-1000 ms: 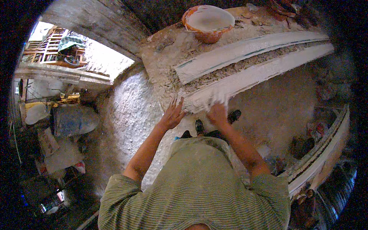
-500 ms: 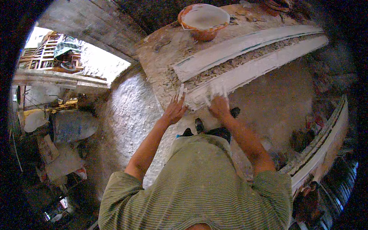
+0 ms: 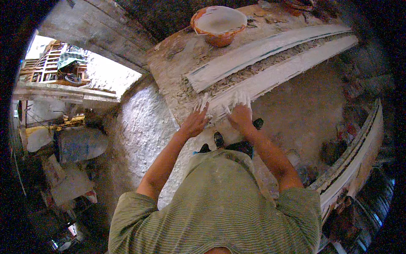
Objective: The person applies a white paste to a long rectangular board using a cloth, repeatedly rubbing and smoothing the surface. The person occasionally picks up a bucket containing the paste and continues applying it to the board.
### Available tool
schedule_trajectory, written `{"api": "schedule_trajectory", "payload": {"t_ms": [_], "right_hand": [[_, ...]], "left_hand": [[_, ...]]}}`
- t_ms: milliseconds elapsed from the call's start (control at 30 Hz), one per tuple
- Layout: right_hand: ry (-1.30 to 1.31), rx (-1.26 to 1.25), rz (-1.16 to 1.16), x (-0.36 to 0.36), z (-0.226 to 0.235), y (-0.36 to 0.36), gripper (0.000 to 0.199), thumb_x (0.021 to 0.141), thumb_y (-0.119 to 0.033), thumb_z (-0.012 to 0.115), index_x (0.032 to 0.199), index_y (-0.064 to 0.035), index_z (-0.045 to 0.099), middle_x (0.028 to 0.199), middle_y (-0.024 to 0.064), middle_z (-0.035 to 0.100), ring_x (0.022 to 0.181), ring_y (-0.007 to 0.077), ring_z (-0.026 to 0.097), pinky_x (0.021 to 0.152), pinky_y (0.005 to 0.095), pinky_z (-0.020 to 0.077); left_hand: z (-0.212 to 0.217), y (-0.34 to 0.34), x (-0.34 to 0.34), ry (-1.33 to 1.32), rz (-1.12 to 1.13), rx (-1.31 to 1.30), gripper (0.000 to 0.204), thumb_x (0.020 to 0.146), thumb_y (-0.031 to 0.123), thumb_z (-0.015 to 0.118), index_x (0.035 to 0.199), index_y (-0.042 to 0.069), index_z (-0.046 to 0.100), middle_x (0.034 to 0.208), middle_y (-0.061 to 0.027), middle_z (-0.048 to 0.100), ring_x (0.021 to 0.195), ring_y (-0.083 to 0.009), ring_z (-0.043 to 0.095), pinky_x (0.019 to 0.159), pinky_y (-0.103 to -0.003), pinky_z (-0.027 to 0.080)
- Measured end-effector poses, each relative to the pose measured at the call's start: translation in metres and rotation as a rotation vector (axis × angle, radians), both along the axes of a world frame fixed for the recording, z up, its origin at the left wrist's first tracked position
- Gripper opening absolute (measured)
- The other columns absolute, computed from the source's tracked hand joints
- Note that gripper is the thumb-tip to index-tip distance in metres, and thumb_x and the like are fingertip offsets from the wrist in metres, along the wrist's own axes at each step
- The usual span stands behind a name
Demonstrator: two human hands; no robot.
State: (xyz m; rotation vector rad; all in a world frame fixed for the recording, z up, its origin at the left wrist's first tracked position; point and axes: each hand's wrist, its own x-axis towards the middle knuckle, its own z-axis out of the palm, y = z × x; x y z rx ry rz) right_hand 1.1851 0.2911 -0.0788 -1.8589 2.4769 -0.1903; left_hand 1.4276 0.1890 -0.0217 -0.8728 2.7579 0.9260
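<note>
Two long white plaster-like strips lie side by side on a worn work table. The near strip (image 3: 292, 67) ends between my hands; the far strip (image 3: 237, 59) lies beyond it, with a rough crumb-filled gap between. My left hand (image 3: 196, 122) is by the near strip's left end, fingers stretched forward and coated white. My right hand (image 3: 241, 116) rests at that strip's front edge, its whitened fingers spread over the surface. Neither hand shows anything held. Whether the left fingertips touch the strip or the table beside it, I cannot tell.
An orange bowl (image 3: 220, 39) holding pale white material stands at the table's far side. The table top (image 3: 169, 72) carries crumbs and dried residue. Another long pale strip (image 3: 353, 169) stands at the right. Left of me is a rough white surface (image 3: 144, 122).
My left hand has moved slightly right, closer to the near strip's end. The right hand stays in nearly the same place, its fingers now more spread. The view has shifted a little.
</note>
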Motion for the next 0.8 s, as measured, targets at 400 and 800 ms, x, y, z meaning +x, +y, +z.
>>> {"api": "schedule_trajectory", "payload": {"t_ms": [400,800], "right_hand": [[0.306,-0.606,0.181,0.003,0.016,0.013,0.051,0.094,-0.048,0.060,0.099,-0.0001,0.077,0.108,0.0236,0.071,0.102,0.0392,0.066,0.086,0.0583,0.0512],[-0.213,0.282,0.070,-0.049,0.020,-0.008,0.043,0.092,-0.040,0.060,0.096,-0.0004,0.075,0.107,0.0218,0.071,0.110,0.0426,0.064,0.087,0.0629,0.0508]], "left_hand": [[-0.007,-0.008,-0.033,0.065,-0.037,-0.067,0.076,0.108,0.049,0.041,0.165,0.008,0.014,0.168,-0.0321,0.006,0.156,-0.0467,0.010,0.127,-0.052,0.015],[0.004,-0.003,-0.044,-0.023,-0.015,-0.031,0.077,0.109,0.046,0.040,0.165,0.003,0.010,0.170,-0.0277,0.001,0.158,-0.0448,0.004,0.128,-0.051,0.011]]}}
